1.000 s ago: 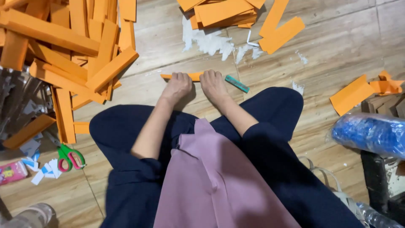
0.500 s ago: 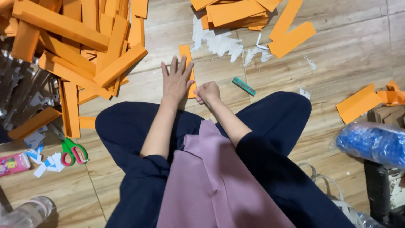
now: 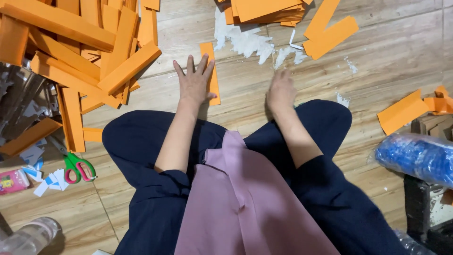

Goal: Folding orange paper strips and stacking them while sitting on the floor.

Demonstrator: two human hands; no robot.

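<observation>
1. Head view: the left hand lies flat on the wooden floor, fingers spread, palm pressing on an orange strip that runs toward twelve o'clock.
2. The right hand, at three o'clock from the left, is blurred; it rests on the floor, and I cannot tell whether its fingers grip anything.
3. At ten o'clock a big pile of orange strips sprawls; another stack sits at one o'clock, with white scraps just below it.
4. Green-handled scissors lie at eight o'clock beside the knee; a blue wrapped roll sits at four o'clock.
</observation>
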